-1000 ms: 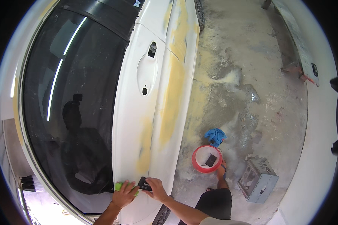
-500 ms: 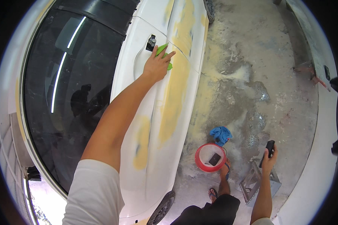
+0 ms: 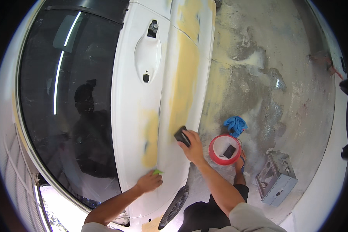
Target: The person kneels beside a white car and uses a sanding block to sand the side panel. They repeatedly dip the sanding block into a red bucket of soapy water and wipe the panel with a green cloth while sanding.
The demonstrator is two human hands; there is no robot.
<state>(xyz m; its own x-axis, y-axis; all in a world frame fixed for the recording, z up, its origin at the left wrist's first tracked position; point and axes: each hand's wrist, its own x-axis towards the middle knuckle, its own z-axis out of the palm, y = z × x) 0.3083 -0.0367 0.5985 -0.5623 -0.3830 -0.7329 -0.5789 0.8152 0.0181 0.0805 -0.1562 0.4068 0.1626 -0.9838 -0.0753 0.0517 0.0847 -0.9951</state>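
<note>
My right hand [image 3: 194, 148] grips a black sanding block [image 3: 182, 136], held against the white car door [image 3: 132, 91] at the lower end of a long yellow filler patch [image 3: 185, 73]. Lower on the door, my left hand [image 3: 148, 182] is closed on a green cloth [image 3: 157, 172]. Only a small corner of the cloth shows past the fingers. Just above that hand lies a smaller yellow patch [image 3: 150, 135] with a dark spot in it. Further up, the door has a recess for a handle [image 3: 147, 56], with black openings in it.
A red bucket [image 3: 212, 150] with whitish water and a dark block stands on the wet concrete floor near my foot. A blue cloth [image 3: 236, 125] lies beside it. A grey crate [image 3: 278, 187] is at the right. The dark car window [image 3: 69, 135] borders the door's left side.
My left hand has come down the door with the green cloth, away from the handle recess. My right hand has brought the black block from over the floor onto the door.
</note>
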